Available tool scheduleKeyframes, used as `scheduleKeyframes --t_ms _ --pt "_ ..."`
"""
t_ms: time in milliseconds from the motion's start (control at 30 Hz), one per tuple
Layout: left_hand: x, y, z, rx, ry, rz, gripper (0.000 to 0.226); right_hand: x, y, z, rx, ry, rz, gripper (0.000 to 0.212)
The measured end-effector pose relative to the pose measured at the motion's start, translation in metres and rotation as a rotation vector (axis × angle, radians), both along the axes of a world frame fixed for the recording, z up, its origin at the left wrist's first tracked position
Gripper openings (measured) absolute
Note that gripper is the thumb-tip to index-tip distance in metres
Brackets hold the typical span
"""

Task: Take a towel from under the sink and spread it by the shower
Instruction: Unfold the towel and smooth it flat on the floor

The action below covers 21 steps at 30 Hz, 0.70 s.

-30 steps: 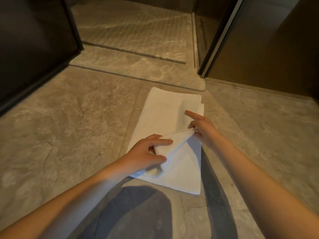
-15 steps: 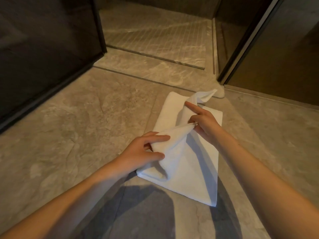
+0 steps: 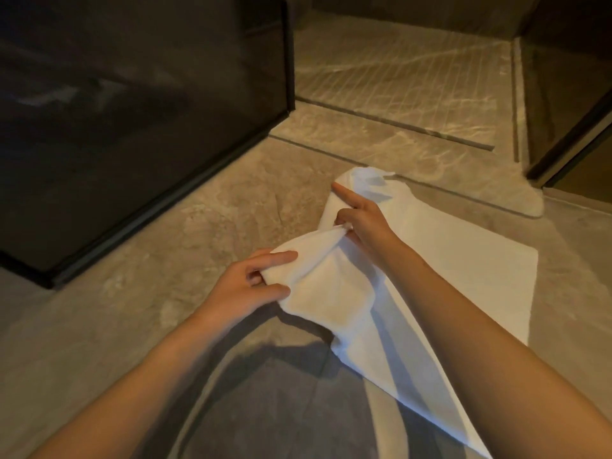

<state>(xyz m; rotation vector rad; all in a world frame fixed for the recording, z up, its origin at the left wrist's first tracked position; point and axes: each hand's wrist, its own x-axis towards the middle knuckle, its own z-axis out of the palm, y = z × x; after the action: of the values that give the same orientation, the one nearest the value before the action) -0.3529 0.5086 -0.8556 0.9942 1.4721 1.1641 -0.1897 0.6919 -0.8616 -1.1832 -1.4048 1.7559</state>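
A white towel [image 3: 463, 260] lies partly folded on the stone floor in front of the shower's threshold [image 3: 381, 127]. My left hand [image 3: 251, 286] pinches the near corner of its top layer and holds it off the floor. My right hand [image 3: 361, 220] grips the same raised edge further along, index finger stretched out over the towel. The lifted layer arches between both hands, while the bottom layer stays flat on the floor to the right. My right forearm hides part of the towel.
A dark glass panel [image 3: 132, 111] with a black frame stands at the left. Another dark panel with its frame [image 3: 569, 127] rises at the right. The ribbed shower floor [image 3: 397, 71] lies beyond the threshold. My shadow falls on the near floor.
Both hands have lifted the towel's top layer and carried it leftward, opening the fold. The far end has bunched up, and more of the bottom layer shows at the right.
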Motion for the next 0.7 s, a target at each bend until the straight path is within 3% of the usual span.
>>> scheduleKeyframes --t_ms 267,467,600,700 --pt "-0.054 -0.018 -0.042 -0.075 0.320 0.214 0.049 -0.086 -0.012 -0.056 0.183 -0.297 0.209 0.072" --pt "-0.040 -0.022 -0.072 -0.115 0.578 0.347 0.048 -0.101 -0.023 -0.079 0.569 -0.647 0.246 0.058" --pt "-0.031 -0.025 -0.084 -0.136 0.801 0.325 0.049 -0.100 -0.023 -0.079 0.519 -0.643 0.261 0.058" --pt "-0.031 -0.030 -0.088 -0.145 0.961 0.271 0.048 -0.095 -0.019 -0.065 0.318 -0.460 0.250 0.055"
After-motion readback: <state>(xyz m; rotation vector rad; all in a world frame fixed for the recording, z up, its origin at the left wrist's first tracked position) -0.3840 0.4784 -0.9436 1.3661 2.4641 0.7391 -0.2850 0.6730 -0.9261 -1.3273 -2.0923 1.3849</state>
